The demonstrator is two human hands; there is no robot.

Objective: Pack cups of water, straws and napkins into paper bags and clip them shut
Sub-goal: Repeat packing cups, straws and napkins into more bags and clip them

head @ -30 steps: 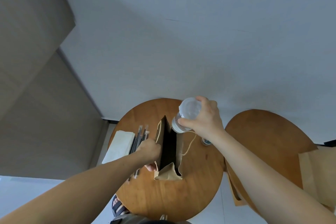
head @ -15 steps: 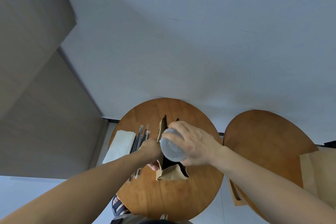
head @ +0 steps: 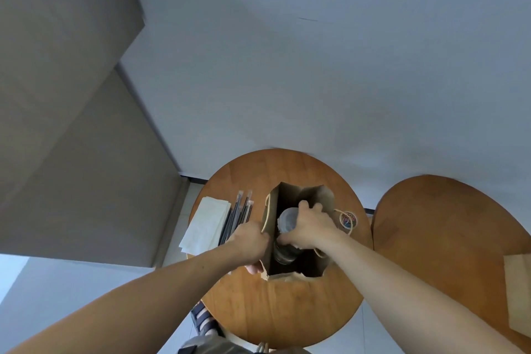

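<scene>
A brown paper bag (head: 321,197) stands open on the round wooden table (head: 287,304). My right hand (head: 311,228) grips a clear lidded cup of water (head: 287,220) inside the bag's mouth, the cup's lower part down in the dark interior. My left hand (head: 250,241) pinches the bag's left wall near the rope handle and holds it apart. White napkins (head: 207,224) and several black wrapped straws (head: 241,211) lie left of the bag.
A small dish of coloured clips (head: 348,219) sits right of the bag. A second round table (head: 448,238) stands to the right with flat paper bags (head: 518,293) at its right edge. A wall lies behind, a striped slipper (head: 205,322) below.
My right hand has brought the cup from above the table's far side over the bag and lowered it into the opening. The bag's mouth has spread wider. My left hand stays on the bag.
</scene>
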